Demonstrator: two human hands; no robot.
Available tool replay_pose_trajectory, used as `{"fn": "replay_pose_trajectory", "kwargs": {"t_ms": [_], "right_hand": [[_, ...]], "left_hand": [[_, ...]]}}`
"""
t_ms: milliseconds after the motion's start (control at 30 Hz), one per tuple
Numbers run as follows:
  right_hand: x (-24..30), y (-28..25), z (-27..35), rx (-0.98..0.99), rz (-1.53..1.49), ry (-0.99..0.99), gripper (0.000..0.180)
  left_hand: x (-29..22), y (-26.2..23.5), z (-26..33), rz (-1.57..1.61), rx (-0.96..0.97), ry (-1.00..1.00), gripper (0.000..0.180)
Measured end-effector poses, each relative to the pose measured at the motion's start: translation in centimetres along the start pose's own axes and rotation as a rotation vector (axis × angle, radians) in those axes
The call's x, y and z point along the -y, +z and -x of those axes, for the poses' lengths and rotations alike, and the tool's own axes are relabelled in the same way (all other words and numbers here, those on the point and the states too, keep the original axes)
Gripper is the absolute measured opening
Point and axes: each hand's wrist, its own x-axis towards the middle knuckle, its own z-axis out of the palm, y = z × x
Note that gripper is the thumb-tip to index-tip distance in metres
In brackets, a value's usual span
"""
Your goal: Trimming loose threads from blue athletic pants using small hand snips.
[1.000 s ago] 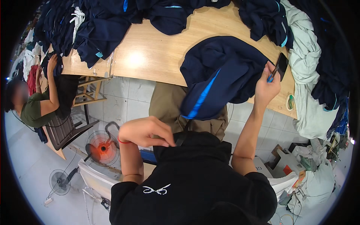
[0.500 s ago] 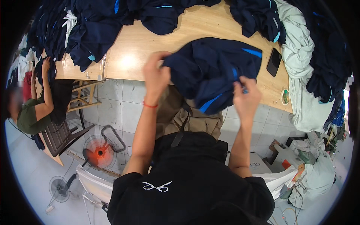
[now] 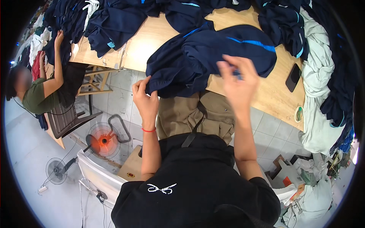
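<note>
A navy garment (image 3: 205, 49) with bright blue side strips lies spread on the wooden table in front of me, its near edge hanging toward my lap. At its left end my left hand (image 3: 145, 97) pinches the gathered edge between thumb and fingers. My right hand (image 3: 243, 81) is raised over the garment's near right part, smeared by motion. Its fingers are curled around something small, dark and bluish that I cannot make out.
More navy garments (image 3: 118, 24) are heaped along the far side of the table (image 3: 266, 95). A phone (image 3: 293, 78) and pale bundled cloth (image 3: 317, 68) lie at the right. A co-worker (image 3: 45, 87) sits at the left. Fans (image 3: 103, 140) stand on the floor.
The garment has been laid out flatter and wider across the table, reaching further left. My left hand has moved left and down with its edge; my right hand has shifted slightly left, off the cloth.
</note>
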Motion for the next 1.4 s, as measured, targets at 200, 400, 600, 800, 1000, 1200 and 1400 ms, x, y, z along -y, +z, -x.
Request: {"fn": "replay_pose_trajectory", "kwargs": {"t_ms": [200,400,600,800,1000,1200,1400], "right_hand": [[-5.2,6.9,2.0,0.238,0.253,-0.09,0.035],[-8.5,-2.0,2.3,0.088,-0.744,0.873,0.013],[-7.7,-8.1,4.3,0.066,-1.104,0.965,0.021],[-6.1,-9.9,6.0,0.045,-0.894,0.908,0.034],[-5.7,-8.5,6.7,0.076,-0.462,0.53,0.054],[-6.5,-6.9,7.0,0.102,-0.244,0.459,0.068],[-6.3,-5.9,6.5,0.168,-0.114,0.302,0.065]], "left_hand": [[-0.6,-1.1,-0.7,-0.02,-0.01,0.004,0.03],[3.8,-2.1,-1.4,1.49,0.273,-0.842,0.032],[2.4,-2.0,-5.4,1.935,0.321,-0.947,0.045],[0.8,-0.5,-10.5,2.081,0.481,-0.605,0.05],[-2.9,2.5,-7.1,2.098,0.573,-0.521,0.058],[-3.5,2.6,-2.8,1.745,0.661,-0.405,0.088],[-1.9,1.7,-2.2,1.812,0.517,-0.553,0.108]]}}
